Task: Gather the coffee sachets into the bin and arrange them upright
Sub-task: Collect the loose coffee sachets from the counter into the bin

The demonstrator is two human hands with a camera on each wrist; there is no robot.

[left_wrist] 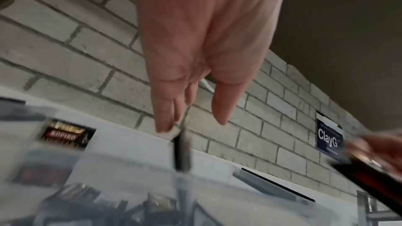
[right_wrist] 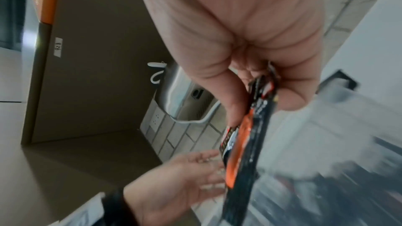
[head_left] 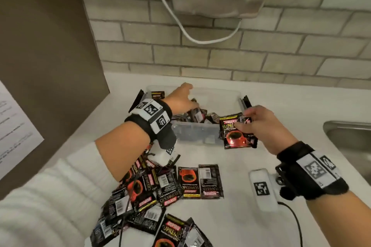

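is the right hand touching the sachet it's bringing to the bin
Touching. The right wrist view shows the right hand pinching the top edge of the sachet between thumb and fingers; the head view shows the same grip.

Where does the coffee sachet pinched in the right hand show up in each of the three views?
Head: held sachet right of centre, at the clear bin's near right corner.
Left wrist: dark blurred edge at far right.
Right wrist: edge-on, lower centre, under the right hand.
Shared landmark: the clear bin.
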